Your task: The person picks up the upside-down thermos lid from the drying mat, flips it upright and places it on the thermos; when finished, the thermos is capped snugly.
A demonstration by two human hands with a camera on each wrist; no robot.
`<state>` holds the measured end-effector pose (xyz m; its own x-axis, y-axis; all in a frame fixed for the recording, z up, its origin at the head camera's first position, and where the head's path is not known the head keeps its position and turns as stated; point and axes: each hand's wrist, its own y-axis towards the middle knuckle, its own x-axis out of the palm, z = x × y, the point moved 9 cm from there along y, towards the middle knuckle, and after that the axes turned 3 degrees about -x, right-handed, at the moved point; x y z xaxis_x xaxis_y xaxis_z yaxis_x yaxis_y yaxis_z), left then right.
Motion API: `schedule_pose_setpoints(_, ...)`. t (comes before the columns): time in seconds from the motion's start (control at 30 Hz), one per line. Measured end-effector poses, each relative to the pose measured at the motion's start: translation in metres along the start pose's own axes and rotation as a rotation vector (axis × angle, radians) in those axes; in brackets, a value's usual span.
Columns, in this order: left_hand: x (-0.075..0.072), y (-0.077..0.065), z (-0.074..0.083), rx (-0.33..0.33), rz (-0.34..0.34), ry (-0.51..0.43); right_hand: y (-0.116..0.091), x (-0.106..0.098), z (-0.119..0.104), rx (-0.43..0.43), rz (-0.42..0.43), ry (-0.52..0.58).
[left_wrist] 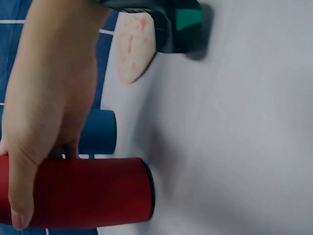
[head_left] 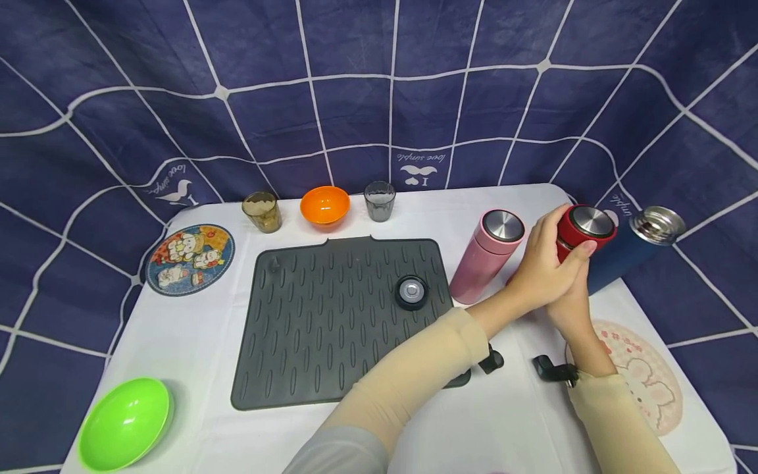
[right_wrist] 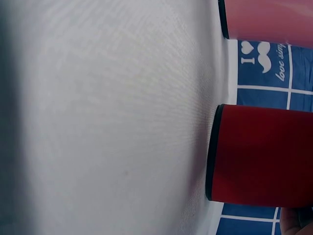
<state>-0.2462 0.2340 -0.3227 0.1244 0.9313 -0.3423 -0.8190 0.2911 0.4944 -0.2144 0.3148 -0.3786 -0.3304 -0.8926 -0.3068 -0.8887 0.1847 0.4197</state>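
Mind the uncapped blue bottle (head_left: 622,258) just beside the red bottle (left_wrist: 98,191): a sideways swing could knock it over, and your left forearm, close by the pink bottle (head_left: 482,262), could catch that too. Uneven twisting might let the red bottle slip. Your left hand (head_left: 540,266) curls firmly around its lid end; your right hand (head_left: 568,304) grips its body. Whether its base touches the tabletop (head_left: 195,355), you can't tell.
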Motion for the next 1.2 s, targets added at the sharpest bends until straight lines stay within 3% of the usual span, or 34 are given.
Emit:
schedule_pose_setpoints(0.17,-0.0004,0.0008,0.0004,0.025,-0.015,-0.014,-0.0011,0.0,0.0003,0.03,0.003,0.006)
schedule_pose_setpoints(0.27,-0.0026,0.0018,-0.0022,-0.024,0.021,-0.076,-0.0025,-0.0004,0.0015,0.043,0.008,-0.012)
schedule_pose_setpoints(0.4,-0.0021,0.0012,-0.0058,-0.103,0.034,-0.079,-0.0025,-0.0005,0.0027,0.034,0.004,-0.021)
schedule_pose_setpoints(0.63,-0.0009,0.0003,0.001,-0.015,-0.015,-0.001,-0.0017,-0.0005,0.0025,0.017,0.001,0.007)
schedule_pose_setpoints(0.87,-0.0024,0.0009,-0.0061,-0.077,0.052,-0.094,-0.0032,0.0005,0.0032,0.027,0.0,-0.018)
schedule_pose_setpoints(1.1,-0.0017,0.0001,0.0012,-0.001,0.027,0.021,-0.0018,0.0001,0.0,0.016,0.006,-0.019)
schedule_pose_setpoints(1.2,-0.0028,0.0007,-0.0003,-0.027,0.039,-0.009,-0.0025,0.0008,-0.001,0.027,0.003,-0.028)
